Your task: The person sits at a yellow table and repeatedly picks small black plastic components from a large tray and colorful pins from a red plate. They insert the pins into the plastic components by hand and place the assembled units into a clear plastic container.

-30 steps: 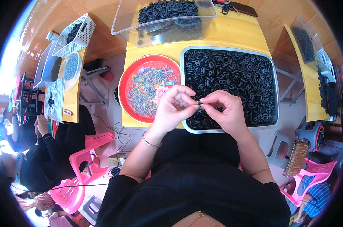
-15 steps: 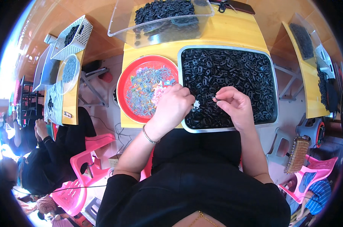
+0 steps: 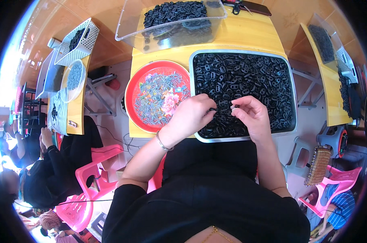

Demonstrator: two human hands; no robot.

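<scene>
- While both hands hover over the metal tray [image 3: 292, 121], the left hand [image 3: 191, 115] pinches a small black part [image 3: 212, 109].
- The right hand [image 3: 250, 115] has fingertips closed on a tiny piece.
- Judging by the heaped black parts [image 3: 248, 77], most work remains; the red plate [image 3: 131, 87] holds small pieces.

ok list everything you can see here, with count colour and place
metal tray: one, silver, on the yellow table, right of the plate
black parts: many, black, filling the metal tray
red plate: one, red with a flower print, left of the tray
small pieces: many, grey-blue, on the red plate
clear bin: one, see-through, behind the tray, holding black parts
yellow table: one, yellow, under the tray and plate
pink chairs: several, pink, at both lower sides
left hand: over the tray's near edge, pinching a black part
right hand: over the tray, fingertips pinched on something small
</scene>
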